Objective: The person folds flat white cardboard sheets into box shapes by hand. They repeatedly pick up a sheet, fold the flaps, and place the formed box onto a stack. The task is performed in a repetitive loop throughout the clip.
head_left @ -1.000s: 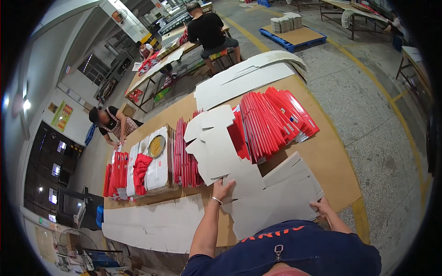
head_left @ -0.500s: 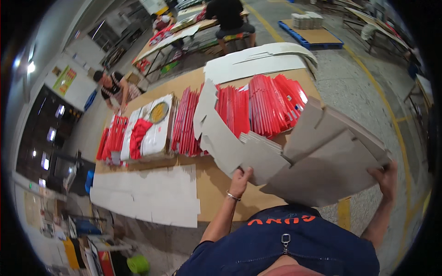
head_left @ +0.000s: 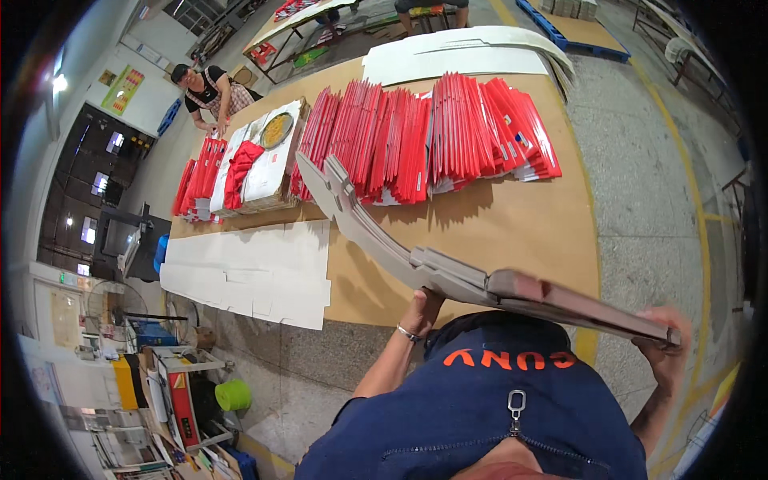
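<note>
Across my front is a stack of grey die-cut cardboard sheets, seen almost edge-on and several layers thick. My left hand is closed on its lower edge near the middle, the fingers partly hidden beneath. At the right end, my right hand grips the corner of the same stack and is slightly blurred. The stack's far left tip reaches up close to a row of folded red glossy pieces standing packed together on the table. The stack is held above the brown tabletop.
White die-cut sheets lie at the near left and the far edge of the table. A white bundle carries a red cloth and a round dish. A co-worker stands at the far left corner.
The cardboard stack has tipped from showing its broad face to nearly edge-on. Both hands keep hold of it. The view has shifted, so the table and red pieces sit higher in it.
</note>
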`<control>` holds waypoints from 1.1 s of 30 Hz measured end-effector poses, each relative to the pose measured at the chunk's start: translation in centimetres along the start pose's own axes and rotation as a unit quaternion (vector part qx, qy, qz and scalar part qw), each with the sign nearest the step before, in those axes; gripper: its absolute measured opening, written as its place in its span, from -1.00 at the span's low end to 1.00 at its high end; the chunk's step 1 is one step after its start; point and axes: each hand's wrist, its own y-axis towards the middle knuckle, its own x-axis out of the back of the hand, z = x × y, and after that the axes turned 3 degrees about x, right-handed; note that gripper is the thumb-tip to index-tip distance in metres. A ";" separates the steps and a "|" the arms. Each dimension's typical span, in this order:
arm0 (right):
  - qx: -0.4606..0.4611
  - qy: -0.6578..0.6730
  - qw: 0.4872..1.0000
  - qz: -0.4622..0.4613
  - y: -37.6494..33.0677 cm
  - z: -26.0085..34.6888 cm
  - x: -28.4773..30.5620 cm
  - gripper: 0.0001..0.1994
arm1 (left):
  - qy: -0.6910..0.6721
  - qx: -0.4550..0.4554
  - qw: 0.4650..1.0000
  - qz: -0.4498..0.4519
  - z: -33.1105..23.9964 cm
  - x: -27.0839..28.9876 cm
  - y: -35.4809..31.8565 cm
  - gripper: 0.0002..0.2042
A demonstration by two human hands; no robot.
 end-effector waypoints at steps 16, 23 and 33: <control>0.007 -0.137 0.975 0.174 -0.4 -1.9 3.5 -0.62 | -0.199 0.151 0.966 -0.068 7.3 -3.2 1.4 0.08; -0.093 0.088 0.972 0.199 -1.2 -5.5 4.5 -0.50 | -0.177 0.188 0.966 -0.012 7.7 0.3 1.9 0.09; -0.166 0.257 0.948 0.087 -4.8 -12.5 -0.9 -0.41 | 0.775 -0.218 0.575 -0.147 -2.9 -2.4 3.2 -0.14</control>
